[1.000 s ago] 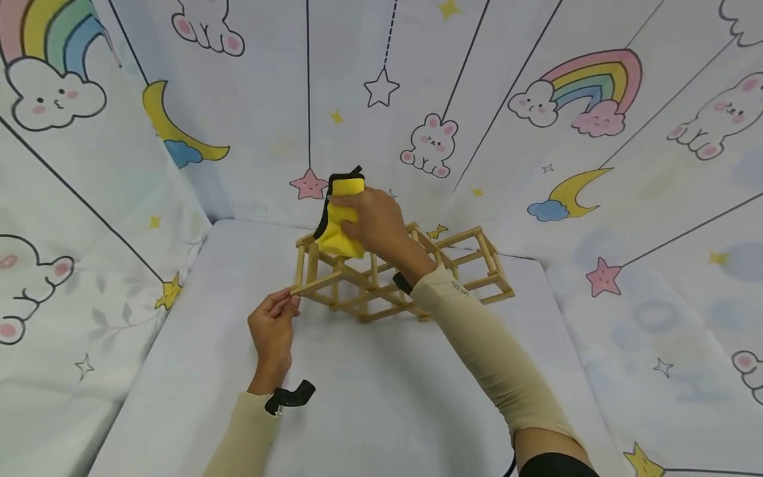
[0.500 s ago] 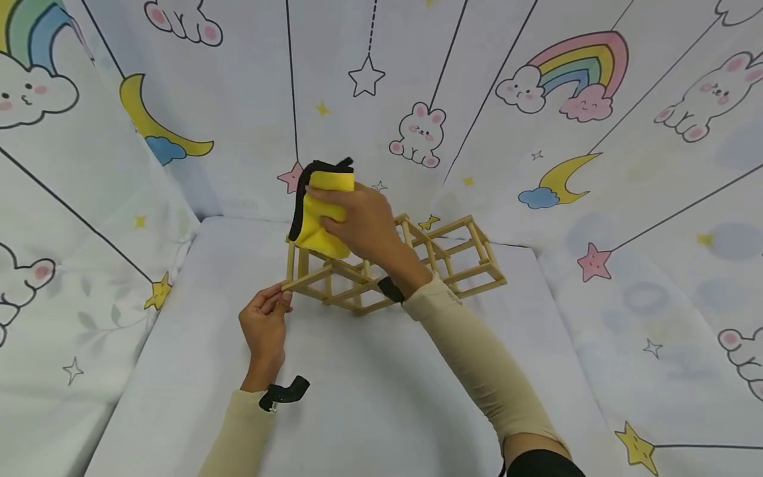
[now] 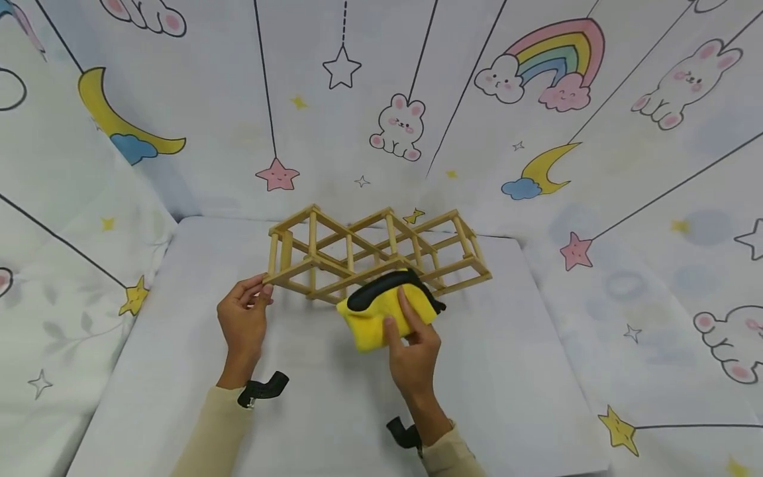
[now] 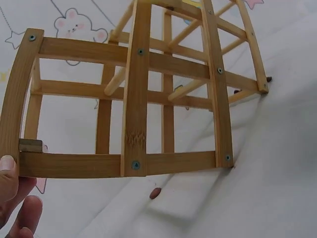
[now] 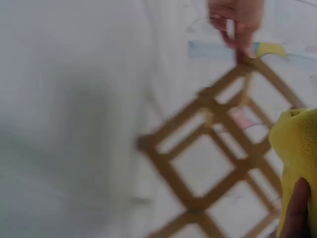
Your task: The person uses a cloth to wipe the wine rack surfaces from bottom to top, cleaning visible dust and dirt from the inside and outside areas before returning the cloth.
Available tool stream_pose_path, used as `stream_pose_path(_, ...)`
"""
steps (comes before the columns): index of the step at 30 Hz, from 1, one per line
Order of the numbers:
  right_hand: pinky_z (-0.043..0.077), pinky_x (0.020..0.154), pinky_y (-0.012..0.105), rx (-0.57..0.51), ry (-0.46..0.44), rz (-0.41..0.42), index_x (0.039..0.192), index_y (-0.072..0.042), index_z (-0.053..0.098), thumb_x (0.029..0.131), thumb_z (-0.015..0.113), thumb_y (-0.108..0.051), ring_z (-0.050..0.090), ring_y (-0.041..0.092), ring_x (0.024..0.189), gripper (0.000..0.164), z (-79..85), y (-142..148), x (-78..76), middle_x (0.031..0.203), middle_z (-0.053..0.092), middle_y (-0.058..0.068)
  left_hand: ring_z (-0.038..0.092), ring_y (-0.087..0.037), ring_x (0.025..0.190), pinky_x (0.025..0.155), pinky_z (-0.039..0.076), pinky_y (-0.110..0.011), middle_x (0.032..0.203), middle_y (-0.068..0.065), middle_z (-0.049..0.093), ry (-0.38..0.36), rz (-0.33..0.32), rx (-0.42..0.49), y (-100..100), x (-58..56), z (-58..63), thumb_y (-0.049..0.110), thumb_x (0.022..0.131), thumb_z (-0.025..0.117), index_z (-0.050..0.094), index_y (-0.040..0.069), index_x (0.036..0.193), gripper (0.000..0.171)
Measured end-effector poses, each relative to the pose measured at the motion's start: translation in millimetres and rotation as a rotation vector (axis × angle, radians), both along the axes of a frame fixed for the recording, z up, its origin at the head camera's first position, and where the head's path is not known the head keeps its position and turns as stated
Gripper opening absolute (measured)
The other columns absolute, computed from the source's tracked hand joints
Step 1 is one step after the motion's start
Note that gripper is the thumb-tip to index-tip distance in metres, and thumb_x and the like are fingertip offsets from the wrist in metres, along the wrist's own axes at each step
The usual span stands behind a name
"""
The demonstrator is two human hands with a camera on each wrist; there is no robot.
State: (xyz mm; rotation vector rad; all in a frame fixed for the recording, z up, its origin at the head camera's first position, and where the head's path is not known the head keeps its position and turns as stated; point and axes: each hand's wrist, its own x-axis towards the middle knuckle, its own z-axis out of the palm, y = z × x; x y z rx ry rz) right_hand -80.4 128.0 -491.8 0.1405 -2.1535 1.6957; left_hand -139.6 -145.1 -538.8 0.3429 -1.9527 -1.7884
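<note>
A lattice rack of light wooden slats and rods (image 3: 312, 233) stands at the far side of the white table. My left hand (image 3: 243, 318) pinches its near left corner, thumb on the slat end (image 4: 11, 134) in the left wrist view. A folded yellow cloth with a black border (image 3: 369, 324) is in my right hand (image 3: 414, 358), between thumb and fingers. In the head view the cloth overlaps the front middle of the rack. The right wrist view is blurred; there the yellow cloth (image 5: 299, 144) shows at the right edge, beside the rack.
Behind the table (image 3: 334, 411) hang white sheets (image 3: 226, 119) printed with rabbits, stars and rainbows, close to the rack's back. A black band (image 3: 262, 389) sits on the left wrist, another black band (image 3: 404, 434) on the right.
My right hand has brought the cloth from the rack's upper left end down and right, toward me, to its front. The left hand keeps its pinch on the corner. The head view has shifted.
</note>
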Motion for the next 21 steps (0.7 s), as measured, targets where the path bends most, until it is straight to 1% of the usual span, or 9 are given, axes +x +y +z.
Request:
stream_pose_path(3, 0.058, 0.072, 0.018, -0.035, -0.23, -0.045, 0.153, -0.036, 0.056, 0.104, 0.07, -0.014, 0.065, 0.013, 0.089, 0.056, -36.4, 7.0, 10.7, 0.158, 0.056, -0.001, 0.066, -0.001, 0.072, 0.06, 0.048, -0.011, 0.111, -0.023, 0.08, 0.022, 0.001, -0.064, -2.2, -2.3, 0.7, 0.005, 0.098, 0.077, 0.076, 0.002, 0.125, 0.028)
stream_pose_path(5, 0.057, 0.069, 0.021, -0.062, -0.376, -0.053, 0.154, -0.04, 0.054, 0.104, 0.07, -0.016, 0.06, 0.015, 0.085, 0.057, -57.5, 10.5, 12.3, 0.163, 0.049, -0.002, 0.065, 0.001, 0.073, 0.061, 0.049, -0.011, 0.112, -0.018, 0.081, 0.031, 0.009, -0.1, -4.7, -4.5, -4.6, 0.007, 0.097, 0.078, 0.077, 0.007, 0.126, 0.028)
stream_pose_path(7, 0.06, 0.076, 0.023, -0.073, -0.495, -0.048, 0.157, -0.038, 0.05, 0.105, 0.069, -0.017, 0.062, 0.017, 0.096, 0.059, -74.9, 13.8, 11.4, 0.168, 0.044, 0.002, 0.065, 0.002, 0.074, 0.062, 0.049, -0.011, 0.113, -0.015, 0.082, 0.022, 0.024, -0.133, -5.9, -6.1, -7.8, 0.008, 0.097, 0.078, 0.078, 0.012, 0.126, 0.03)
stream_pose_path(10, 0.064, 0.077, 0.029, -0.04, -0.608, -0.02, 0.161, -0.032, 0.046, 0.105, 0.069, -0.017, 0.068, 0.017, 0.095, 0.063, -91.3, 21.1, 10.3, 0.166, 0.043, 0.013, 0.063, 0.002, 0.076, 0.062, 0.046, -0.011, 0.114, -0.012, 0.082, 0.004, 0.043, -0.184, -5.3, -5.7, -6.2, 0.009, 0.097, 0.079, 0.078, 0.014, 0.126, 0.03)
stream_pose_path(12, 0.063, 0.07, 0.028, 0.04, -0.638, -0.002, 0.162, -0.029, 0.046, 0.104, 0.069, -0.017, 0.073, 0.017, 0.085, 0.063, -97.7, 27.7, 10.0, 0.148, 0.061, 0.02, 0.062, 0.003, 0.077, 0.064, 0.045, -0.011, 0.115, -0.01, 0.082, 0.001, 0.052, -0.222, -4.6, -5.9, -5.4, 0.01, 0.097, 0.08, 0.079, 0.016, 0.126, 0.03)
stream_pose_path(14, 0.062, 0.061, 0.029, 0.124, -0.646, 0.021, 0.161, -0.028, 0.048, 0.104, 0.07, -0.018, 0.073, 0.018, 0.068, 0.063, -100.4, 34.7, 10.4, 0.115, 0.076, 0.019, 0.061, 0.005, 0.08, 0.065, 0.044, -0.011, 0.117, -0.008, 0.082, -0.002, 0.061, -0.259, -3.4, -6.0, -4.3, 0.012, 0.097, 0.08, 0.079, 0.017, 0.126, 0.03)
stream_pose_path(15, 0.06, 0.057, 0.029, 0.175, -0.647, 0.029, 0.161, -0.028, 0.049, 0.103, 0.071, -0.019, 0.071, 0.017, 0.061, 0.062, -100.8, 38.0, 10.7, 0.097, 0.078, 0.016, 0.061, 0.006, 0.081, 0.066, 0.044, -0.011, 0.117, -0.007, 0.082, -0.004, 0.067, -0.281, -2.5, -6.0, -3.5, 0.014, 0.097, 0.08, 0.079, 0.017, 0.127, 0.03)
stream_pose_path(17, 0.054, 0.049, 0.028, 0.281, -0.645, 0.042, 0.16, -0.028, 0.05, 0.102, 0.073, -0.022, 0.065, 0.016, 0.049, 0.062, -101.5, 44.0, 10.9, 0.066, 0.071, 0.009, 0.061, 0.005, 0.086, 0.069, 0.044, -0.012, 0.118, -0.006, 0.082, 0.001, 0.083, -0.324, 0.2, -6.2, -1.8, 0.017, 0.097, 0.081, 0.079, 0.017, 0.127, 0.03)
stream_pose_path(21, 0.052, 0.045, 0.028, 0.393, -0.643, 0.052, 0.158, -0.031, 0.052, 0.1, 0.076, -0.025, 0.057, 0.011, 0.044, 0.063, -103.1, 51.7, 10.1, 0.057, 0.061, -0.004, 0.06, -0.007, 0.097, 0.075, 0.041, -0.017, 0.118, -0.01, 0.081, 0.04, 0.109, -0.392, 8.2, -5.5, 1.8, 0.021, 0.095, 0.083, 0.079, 0.012, 0.126, 0.033)
